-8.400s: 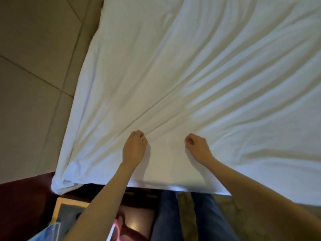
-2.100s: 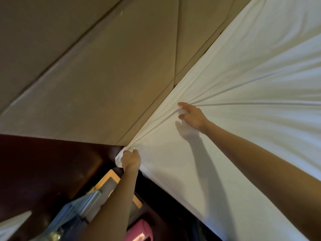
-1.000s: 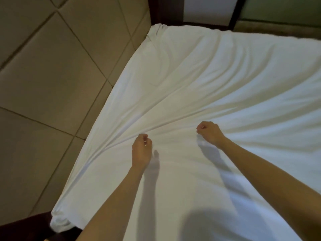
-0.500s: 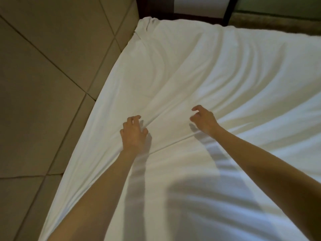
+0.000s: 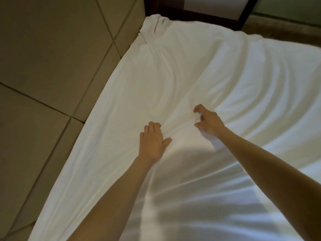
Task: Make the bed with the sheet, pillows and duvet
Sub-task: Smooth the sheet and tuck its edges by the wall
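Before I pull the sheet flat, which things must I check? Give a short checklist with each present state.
1. The sheet covers the bed in view: ok.
2. Sheet smooth: not ok, folds fan out from both hands.
3. The far corner tucked: cannot tell, it looks bunched.
4. The left hand grip: cannot tell, fingers curl at a fold.
5. The right hand grip: ok, it pinches fabric.
6. Pillows and duvet ready: cannot tell, none in view.
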A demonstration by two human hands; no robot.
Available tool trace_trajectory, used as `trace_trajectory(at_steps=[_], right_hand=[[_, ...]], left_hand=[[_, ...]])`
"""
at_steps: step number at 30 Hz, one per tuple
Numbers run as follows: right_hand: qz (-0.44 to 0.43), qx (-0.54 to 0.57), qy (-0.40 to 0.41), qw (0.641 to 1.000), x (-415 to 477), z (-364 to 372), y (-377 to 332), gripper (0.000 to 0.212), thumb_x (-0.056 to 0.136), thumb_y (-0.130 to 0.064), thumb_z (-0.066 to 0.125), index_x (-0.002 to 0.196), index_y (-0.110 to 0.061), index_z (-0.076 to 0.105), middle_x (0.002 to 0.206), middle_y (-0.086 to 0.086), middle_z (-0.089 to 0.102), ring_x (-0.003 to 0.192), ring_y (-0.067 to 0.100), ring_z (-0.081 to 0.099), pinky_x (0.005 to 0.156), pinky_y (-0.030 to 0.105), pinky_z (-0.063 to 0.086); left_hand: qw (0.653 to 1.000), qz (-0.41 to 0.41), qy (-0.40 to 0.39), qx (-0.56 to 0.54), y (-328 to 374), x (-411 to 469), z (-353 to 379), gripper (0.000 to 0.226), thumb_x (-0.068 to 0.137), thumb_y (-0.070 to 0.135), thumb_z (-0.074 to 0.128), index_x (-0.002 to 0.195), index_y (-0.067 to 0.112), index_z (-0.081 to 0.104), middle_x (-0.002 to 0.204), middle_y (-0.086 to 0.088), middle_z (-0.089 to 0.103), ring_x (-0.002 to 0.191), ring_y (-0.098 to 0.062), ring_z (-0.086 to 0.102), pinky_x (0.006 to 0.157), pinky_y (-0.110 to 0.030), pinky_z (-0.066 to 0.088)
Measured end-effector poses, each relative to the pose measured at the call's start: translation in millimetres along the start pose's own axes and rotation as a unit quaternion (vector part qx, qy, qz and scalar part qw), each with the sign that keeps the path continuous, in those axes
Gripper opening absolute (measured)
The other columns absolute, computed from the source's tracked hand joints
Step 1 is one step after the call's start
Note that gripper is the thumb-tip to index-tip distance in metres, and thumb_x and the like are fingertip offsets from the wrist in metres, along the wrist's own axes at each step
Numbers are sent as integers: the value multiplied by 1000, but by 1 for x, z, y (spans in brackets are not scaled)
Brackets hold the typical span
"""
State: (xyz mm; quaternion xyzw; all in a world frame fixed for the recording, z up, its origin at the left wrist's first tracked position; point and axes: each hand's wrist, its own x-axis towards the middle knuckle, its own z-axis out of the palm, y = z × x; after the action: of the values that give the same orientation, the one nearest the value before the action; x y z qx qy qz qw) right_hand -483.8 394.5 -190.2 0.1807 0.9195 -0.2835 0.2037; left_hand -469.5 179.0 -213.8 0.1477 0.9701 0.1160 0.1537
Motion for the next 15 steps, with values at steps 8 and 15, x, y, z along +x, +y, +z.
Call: trace_trajectory(at_steps=[8, 15], right_hand=[[-25, -128, 35, 991, 12, -3, -9, 8, 95, -15, 47, 96, -8, 51, 90, 11, 55, 79, 32, 54, 73, 36, 47], [-39, -92, 47, 994, 33, -2, -54, 16, 91, -4, 49, 92, -11, 34, 90, 7, 47, 74, 27, 47, 64, 33, 37]], left_hand=[[992, 84, -29, 86, -12, 23, -13, 41, 102, 45, 24, 115, 11, 44, 97, -13, 65, 84, -35, 62, 62, -34, 34], [986, 117, -4, 119, -40, 46, -40, 31, 103, 33, 28, 116, 8, 42, 97, -17, 64, 84, -37, 62, 61, -34, 33]])
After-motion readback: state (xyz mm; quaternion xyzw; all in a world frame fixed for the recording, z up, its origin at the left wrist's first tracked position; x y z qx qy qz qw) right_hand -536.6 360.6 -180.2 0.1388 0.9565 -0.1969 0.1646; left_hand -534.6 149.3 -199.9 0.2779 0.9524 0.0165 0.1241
